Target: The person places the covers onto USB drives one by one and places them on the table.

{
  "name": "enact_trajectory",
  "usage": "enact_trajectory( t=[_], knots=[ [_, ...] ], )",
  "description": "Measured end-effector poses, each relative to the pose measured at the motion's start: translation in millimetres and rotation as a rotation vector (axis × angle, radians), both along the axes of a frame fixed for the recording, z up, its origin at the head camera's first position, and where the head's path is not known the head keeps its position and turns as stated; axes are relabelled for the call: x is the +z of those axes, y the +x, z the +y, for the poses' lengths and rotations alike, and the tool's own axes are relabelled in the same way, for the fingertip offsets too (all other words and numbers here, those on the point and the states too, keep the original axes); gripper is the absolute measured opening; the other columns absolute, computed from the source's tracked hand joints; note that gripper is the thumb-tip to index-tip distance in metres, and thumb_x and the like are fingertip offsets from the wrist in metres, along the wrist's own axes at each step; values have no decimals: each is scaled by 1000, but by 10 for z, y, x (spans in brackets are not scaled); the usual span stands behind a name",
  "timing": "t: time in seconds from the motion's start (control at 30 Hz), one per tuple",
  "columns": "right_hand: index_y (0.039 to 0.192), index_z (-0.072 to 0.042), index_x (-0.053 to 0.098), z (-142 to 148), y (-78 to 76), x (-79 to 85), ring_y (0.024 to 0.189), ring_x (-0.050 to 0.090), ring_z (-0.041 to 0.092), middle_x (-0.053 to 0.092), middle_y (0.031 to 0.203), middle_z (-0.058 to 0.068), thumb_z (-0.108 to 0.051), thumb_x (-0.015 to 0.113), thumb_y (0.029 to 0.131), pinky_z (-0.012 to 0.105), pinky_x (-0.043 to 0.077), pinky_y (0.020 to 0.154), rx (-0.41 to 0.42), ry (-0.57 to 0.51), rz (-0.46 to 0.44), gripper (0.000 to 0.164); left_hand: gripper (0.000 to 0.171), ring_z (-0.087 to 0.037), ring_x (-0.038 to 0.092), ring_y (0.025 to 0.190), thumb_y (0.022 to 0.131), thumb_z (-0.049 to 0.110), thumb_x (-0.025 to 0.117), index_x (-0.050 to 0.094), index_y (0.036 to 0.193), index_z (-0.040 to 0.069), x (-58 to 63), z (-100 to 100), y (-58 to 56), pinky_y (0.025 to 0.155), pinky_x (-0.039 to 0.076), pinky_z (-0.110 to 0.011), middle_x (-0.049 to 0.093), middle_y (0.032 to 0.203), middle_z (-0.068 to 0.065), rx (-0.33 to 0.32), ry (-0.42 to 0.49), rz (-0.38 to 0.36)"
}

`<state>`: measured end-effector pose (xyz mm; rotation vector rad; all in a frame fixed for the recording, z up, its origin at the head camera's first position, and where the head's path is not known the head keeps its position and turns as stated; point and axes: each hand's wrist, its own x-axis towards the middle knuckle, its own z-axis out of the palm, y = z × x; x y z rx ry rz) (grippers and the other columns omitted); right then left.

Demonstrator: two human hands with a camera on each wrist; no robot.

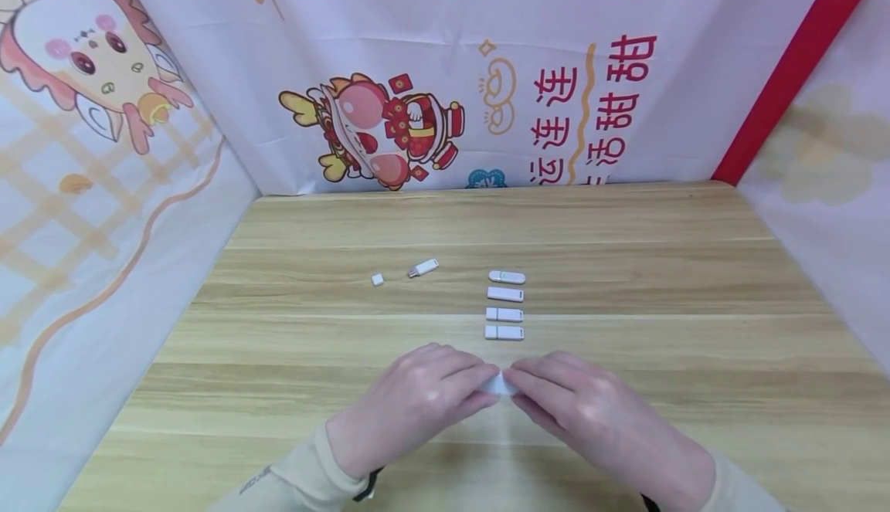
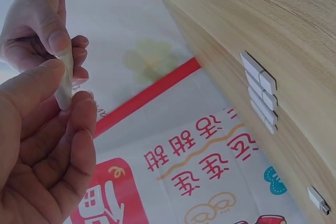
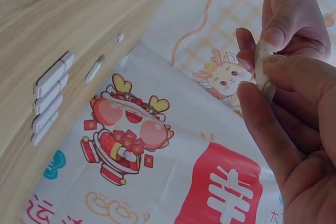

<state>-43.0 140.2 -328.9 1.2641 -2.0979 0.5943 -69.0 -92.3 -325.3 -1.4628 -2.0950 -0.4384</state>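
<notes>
Near the front of the table, both hands hold one white USB stick [image 1: 501, 384] between them, one at each end. My left hand [image 1: 426, 388] pinches its left end between thumb and fingers. The right end is pinched by my right hand [image 1: 582, 392] in the same way. In the left wrist view the USB stick [image 2: 65, 85] shows as a slim, rounded white body, its ends partly covered by fingertips. Just beyond the hands, several white capped USB sticks [image 1: 504, 314] lie in a neat column.
Farther left on the wooden table [image 1: 660, 265] lies an uncapped USB stick [image 1: 423, 268] with its metal plug showing. A small white cap [image 1: 378, 279] rests beside it. Printed cloth walls [image 1: 389, 25] stand at the back and sides.
</notes>
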Motion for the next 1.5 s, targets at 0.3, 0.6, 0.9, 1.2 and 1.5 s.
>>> enact_trajectory(
  t=[0.3,0.6,0.9,1.2,1.5],
  knots=[
    [102,3,74,20,-56,-38,81,69,17,71,95,6,-21,47,106,24,57,73,-2,-50,-11,36,22,-11,69,89,90,19,74,73,106,3,-15,15,-55,83,54,-21,73,98,-3,-14,36,-19],
    [101,2,74,50,-87,-35,82,70,18,71,96,7,-23,48,105,25,57,74,2,-68,-32,36,26,-12,69,91,86,16,78,73,108,2,-2,19,-81,85,53,-20,73,100,-4,-36,44,-79],
    [99,4,75,37,-126,-25,79,71,19,72,93,9,-22,51,104,25,57,71,17,-108,24,35,25,-12,70,90,89,18,74,73,107,1,7,40,-121,86,53,-20,73,100,-5,-49,77,-63],
    [97,4,76,12,-119,5,80,71,21,73,93,10,-23,53,103,25,57,72,12,-146,15,36,27,-14,71,91,95,21,66,72,107,-2,8,49,-137,85,53,-20,74,101,-8,-85,131,-83],
    [94,5,77,-10,-145,1,76,71,24,74,90,13,-21,57,102,25,58,68,42,-213,37,34,26,-16,71,95,92,16,69,73,109,-4,12,59,-154,85,53,-21,73,104,-10,-105,214,-210]
  ],
)
